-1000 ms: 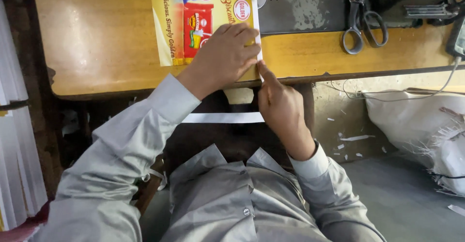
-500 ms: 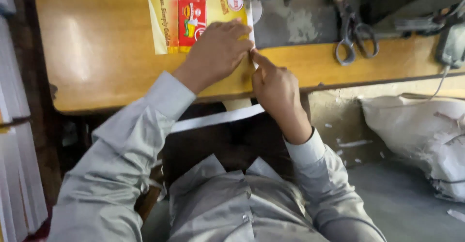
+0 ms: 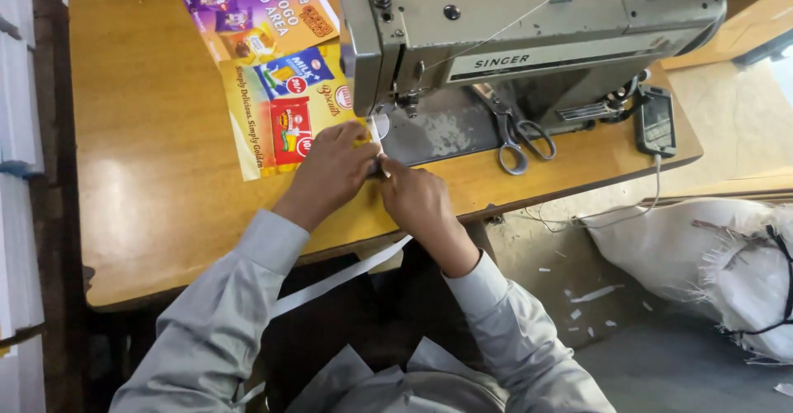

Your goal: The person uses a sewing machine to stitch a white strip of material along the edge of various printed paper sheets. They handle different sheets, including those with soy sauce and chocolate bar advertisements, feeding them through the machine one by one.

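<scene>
Pressing flat on a printed yellow sheet on the wooden desk, the left hand meets the right hand, which pinches a white strip by the sewing machine; scissors lie nearby.

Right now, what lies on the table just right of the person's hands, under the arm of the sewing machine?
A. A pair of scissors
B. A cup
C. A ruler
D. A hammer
A: a pair of scissors with grey handles lies on the wooden table beneath the sewing machine, to the right of the left hand and right hand.
</scene>
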